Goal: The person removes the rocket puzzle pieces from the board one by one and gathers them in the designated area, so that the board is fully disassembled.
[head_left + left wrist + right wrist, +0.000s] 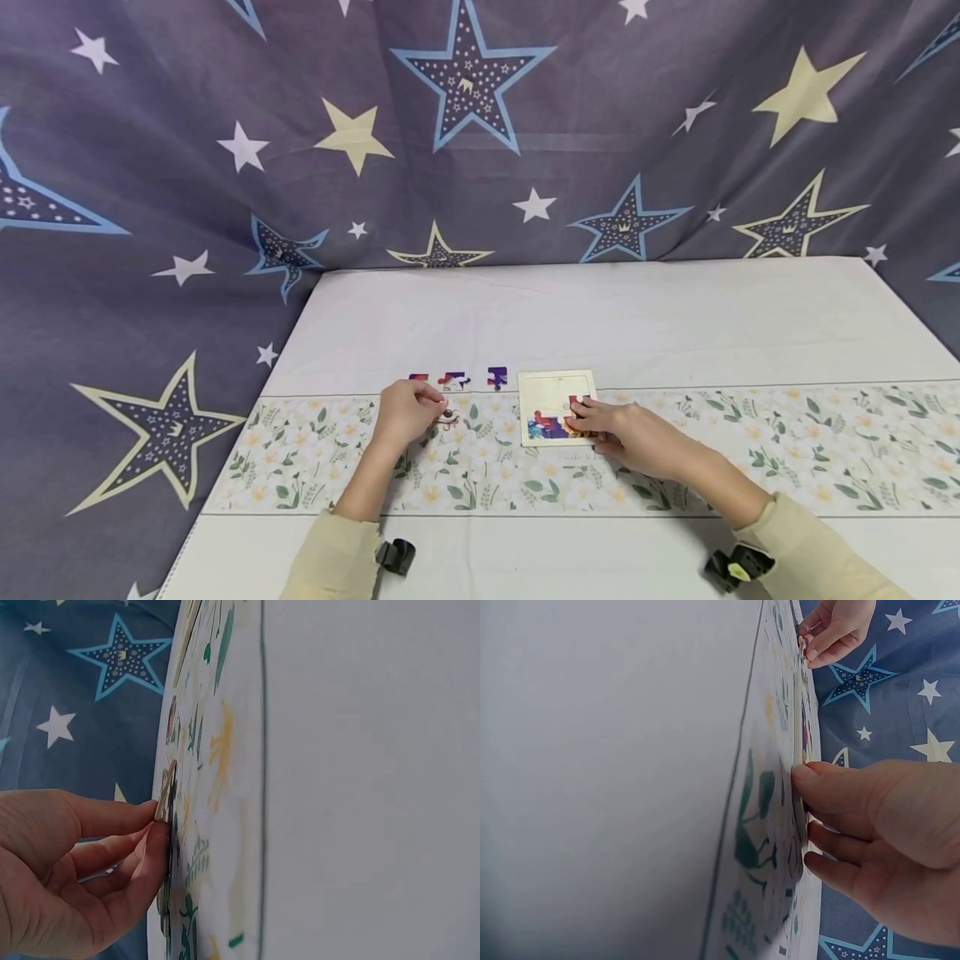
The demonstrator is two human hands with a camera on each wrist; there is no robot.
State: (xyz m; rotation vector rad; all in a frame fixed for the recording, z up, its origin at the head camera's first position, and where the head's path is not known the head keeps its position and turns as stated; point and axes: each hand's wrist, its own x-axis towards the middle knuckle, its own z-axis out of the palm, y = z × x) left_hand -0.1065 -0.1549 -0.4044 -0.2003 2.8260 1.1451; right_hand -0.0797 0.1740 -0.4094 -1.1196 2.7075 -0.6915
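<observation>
My left hand pinches a thin jigsaw piece between thumb and fingertips, just above the floral strip. Its printed face is hard to make out. Beside those fingertips lies a small patterned piece. To the right is a square cream puzzle tray, with joined colourful pieces along its lower part and bare backing above. My right hand holds the tray at its lower right, fingers over the pieces and thumb by the edge; it covers part of that corner.
Beyond my left hand several loose jigsaw pieces lie in a row, among them a purple one and a white-and-purple one. A white cloth with a floral band covers the table. A star-printed curtain hangs behind it.
</observation>
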